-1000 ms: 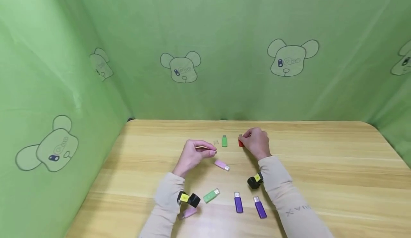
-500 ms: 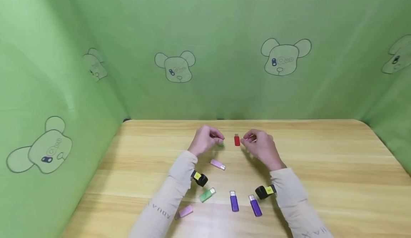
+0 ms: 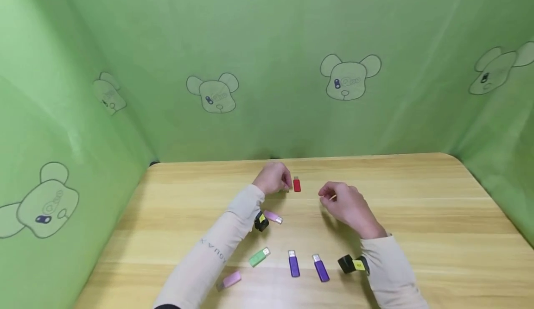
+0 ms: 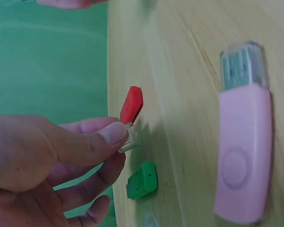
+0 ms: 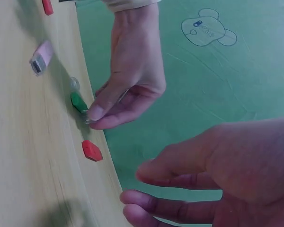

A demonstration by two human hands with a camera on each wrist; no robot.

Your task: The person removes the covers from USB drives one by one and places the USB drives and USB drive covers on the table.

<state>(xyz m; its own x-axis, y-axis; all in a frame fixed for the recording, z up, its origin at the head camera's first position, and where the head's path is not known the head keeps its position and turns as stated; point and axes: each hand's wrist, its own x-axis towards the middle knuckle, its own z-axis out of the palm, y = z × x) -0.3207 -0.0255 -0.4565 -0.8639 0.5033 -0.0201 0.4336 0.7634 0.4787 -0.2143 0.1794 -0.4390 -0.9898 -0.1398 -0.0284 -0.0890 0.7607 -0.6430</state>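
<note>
My left hand pinches a small clear cap between thumb and fingers, close above the table. Beside its fingertips a red USB stick lies with its metal plug toward the far edge. A green USB stick sits under that hand, mostly hidden in the head view; another clear cap lies by it. My right hand hovers to the right, fingers loosely bent and thumb apart, holding nothing. A pink USB stick lies nearer me, by the left wrist camera.
Closer to me lie a second green USB stick, another pink one and two purple ones. Green cloth with bear-head drawings stands behind the wooden table and at its sides.
My right hand has drawn back from the red USB stick, to the right and toward me. My left hand has gone forward and right, over the green stick to beside the red one.
</note>
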